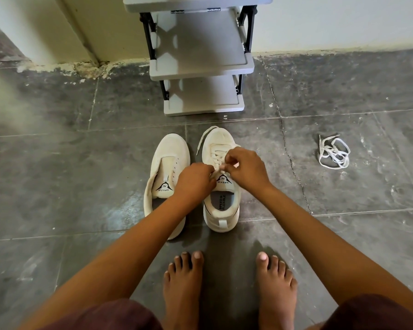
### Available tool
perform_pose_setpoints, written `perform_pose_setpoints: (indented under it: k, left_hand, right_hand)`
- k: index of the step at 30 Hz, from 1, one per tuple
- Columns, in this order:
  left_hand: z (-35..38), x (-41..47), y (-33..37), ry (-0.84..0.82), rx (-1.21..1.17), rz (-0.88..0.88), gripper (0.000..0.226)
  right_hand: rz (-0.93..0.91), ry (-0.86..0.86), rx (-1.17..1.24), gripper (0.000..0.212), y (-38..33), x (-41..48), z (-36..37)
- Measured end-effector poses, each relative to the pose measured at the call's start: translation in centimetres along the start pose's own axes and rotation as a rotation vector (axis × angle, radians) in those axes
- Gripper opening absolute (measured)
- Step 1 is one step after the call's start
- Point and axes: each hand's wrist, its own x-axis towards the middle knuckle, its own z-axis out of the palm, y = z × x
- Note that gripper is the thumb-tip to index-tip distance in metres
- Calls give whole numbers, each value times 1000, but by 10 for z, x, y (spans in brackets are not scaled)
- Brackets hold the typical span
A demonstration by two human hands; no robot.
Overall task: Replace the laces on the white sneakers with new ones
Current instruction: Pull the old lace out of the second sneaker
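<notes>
Sneakers (168, 151), two, left hand (194, 181) and right hand (247, 169) pinching one lace (215, 155), one loose tangle (333, 151) aside

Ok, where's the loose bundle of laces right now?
In the head view, the loose laces lie on the floor tiles far right, apart from the right sneaker and nearer than the grey shoe rack.
</notes>
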Motion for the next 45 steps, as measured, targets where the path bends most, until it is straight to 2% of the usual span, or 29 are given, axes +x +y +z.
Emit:
perform_pose_setpoints:
  k: [2, 5, 7, 9, 12, 14, 19, 21, 24, 26, 29, 32, 34, 41, 45]
  left_hand:
    - [0, 1, 1, -5, 19, 9, 26]
    - [-1, 1, 2, -14, 9, 4, 27]
    - [-2, 0, 0, -7, -3, 1, 25]
    - [-2, -1, -1, -4, -5, 6, 24]
    - [-2, -2, 0, -11, 3, 11, 23]
    - [-2, -1, 0, -13, 0, 8, 23]
    - [0, -1, 1, 8, -14, 3, 22]
    - [1, -1, 0, 17, -14, -1, 22]
    - [2, -1, -4, 32, -13, -15, 24]
    - [3, -1, -4, 37, -22, -21, 26]
    - [3, -1, -1, 28, -8, -11, 25]
    - [4, -2, -1, 31, -4, -13, 25]
    - [4, -2, -1, 35, 3, -16, 24]
    - [5, -2, -2, 48, 3, -11, 23]
    - [5, -3, -2, 47, 2, -5, 24]
  right_hand:
    - [27, 25, 300, 18, -7, 2, -8]
    - [136, 70, 806, 17, -17, 0, -11]
    - [235, 85, 902, 12, -14, -1, -10]
    - [248, 41, 712, 15, -4, -2, -10]
    - [122, -146, 278, 36, 9, -8, -5]
    - [43, -203, 102, 40, 14, -12, 1]
    - [-18, -27, -127, 14, 8, -9, 8]
    - [67, -24, -1, 8, 7, -3, 6]
    - [274, -96, 523, 9, 8, 2, -4]
    - [309, -87, 653, 10, 10, -1, -5]
    - [286, -18, 494, 13, 13, -4, -1]
    - [230, 65, 110, 41, 14, -9, -1]
    - [215, 73, -13, 52, 12, -17, 0]
    - [177, 104, 13, 28, 4, -26, 8]
    - [211, 70, -69, 22, 4, -24, 9]
